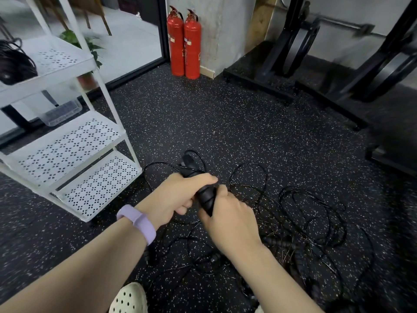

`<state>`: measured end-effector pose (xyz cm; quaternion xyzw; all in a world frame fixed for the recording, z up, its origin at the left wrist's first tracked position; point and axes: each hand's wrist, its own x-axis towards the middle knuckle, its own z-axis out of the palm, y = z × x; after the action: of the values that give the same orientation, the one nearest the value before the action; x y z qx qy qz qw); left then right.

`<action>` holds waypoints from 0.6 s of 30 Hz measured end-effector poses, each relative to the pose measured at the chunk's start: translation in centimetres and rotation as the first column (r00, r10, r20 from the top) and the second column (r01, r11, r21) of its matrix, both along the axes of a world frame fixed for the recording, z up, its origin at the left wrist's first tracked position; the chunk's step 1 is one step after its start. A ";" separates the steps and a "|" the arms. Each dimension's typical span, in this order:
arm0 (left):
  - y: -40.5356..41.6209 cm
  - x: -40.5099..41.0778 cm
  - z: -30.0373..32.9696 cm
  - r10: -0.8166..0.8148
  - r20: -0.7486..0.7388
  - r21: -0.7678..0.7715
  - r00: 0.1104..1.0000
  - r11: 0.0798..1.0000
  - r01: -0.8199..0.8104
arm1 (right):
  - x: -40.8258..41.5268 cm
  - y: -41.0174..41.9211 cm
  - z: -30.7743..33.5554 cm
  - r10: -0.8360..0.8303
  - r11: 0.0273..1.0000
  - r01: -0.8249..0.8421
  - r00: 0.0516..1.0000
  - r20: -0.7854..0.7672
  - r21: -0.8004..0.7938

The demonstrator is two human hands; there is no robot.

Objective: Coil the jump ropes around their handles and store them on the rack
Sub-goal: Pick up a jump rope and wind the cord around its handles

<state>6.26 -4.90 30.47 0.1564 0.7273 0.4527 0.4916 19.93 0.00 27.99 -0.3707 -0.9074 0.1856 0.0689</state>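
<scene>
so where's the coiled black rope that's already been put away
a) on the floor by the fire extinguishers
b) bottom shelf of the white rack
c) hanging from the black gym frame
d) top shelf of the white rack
d: a dark coiled bundle rests on the top shelf of the white rack, at the left edge of the view, while the two lower shelves show only bare perforated metal.

- The left hand (180,195) and right hand (228,220) hold the jump-rope handles (204,195) between them.
- Left of the hands stands the rack (74,141), a coiled rope (13,64) on its top shelf.
- Loose ropes (311,222) lie on the floor (225,123), right of and below the hands.
- Two fire extinguishers (184,44) stand well beyond the hands.
</scene>
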 end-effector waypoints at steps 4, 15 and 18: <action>-0.7 -0.6 0.3 -0.086 -0.013 0.124 0.996 0.988 0.087 | 0.5 1.0 0.9 -0.025 0.956 0.011 0.999 -0.045 -0.293; -0.8 -0.5 1.8 -0.259 0.000 0.431 0.966 0.872 0.234 | 1.7 3.9 2.6 -0.252 -0.412 -0.459 0.888 -0.385 -0.788; -0.7 -1.0 1.8 -0.239 -0.132 0.313 0.962 0.911 0.269 | 1.5 3.8 2.6 -0.288 -0.237 -0.420 0.892 -0.349 -0.876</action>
<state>5.23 -5.63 32.28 0.3496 0.6368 0.4918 0.4800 21.41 3.79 30.60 -0.1734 -0.3816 0.9061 -0.0571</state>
